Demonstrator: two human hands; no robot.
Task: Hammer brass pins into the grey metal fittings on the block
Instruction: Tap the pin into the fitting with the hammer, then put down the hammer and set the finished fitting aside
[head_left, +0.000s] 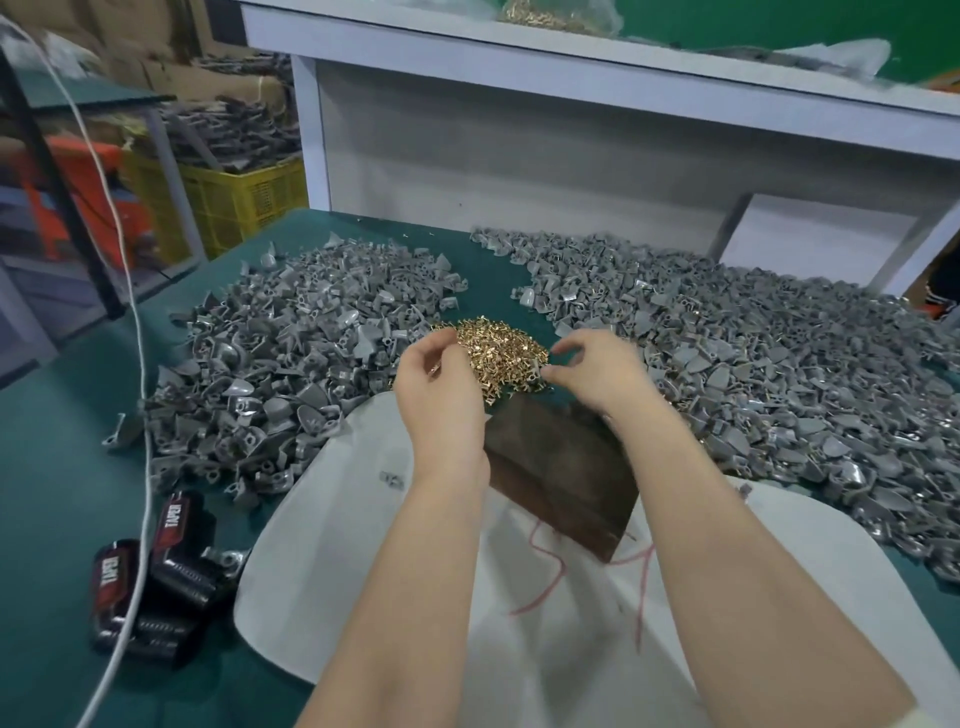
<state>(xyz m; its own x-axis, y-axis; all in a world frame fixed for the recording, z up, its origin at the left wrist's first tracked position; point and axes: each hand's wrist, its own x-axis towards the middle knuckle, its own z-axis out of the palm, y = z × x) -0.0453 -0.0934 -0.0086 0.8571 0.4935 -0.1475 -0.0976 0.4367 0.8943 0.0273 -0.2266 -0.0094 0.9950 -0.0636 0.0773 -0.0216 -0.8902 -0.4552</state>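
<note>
Above the white cloth, the block lies near. The brass pins lie just beyond it, with the left hand gripping some and the right hand pinching one.

Both my bare forearms reach forward side by side, palms down. My left grip has its fingers curled under. My right grip turns leftward, thumb and forefinger tips pinched together. Whether either holds anything, I cannot tell.
</note>
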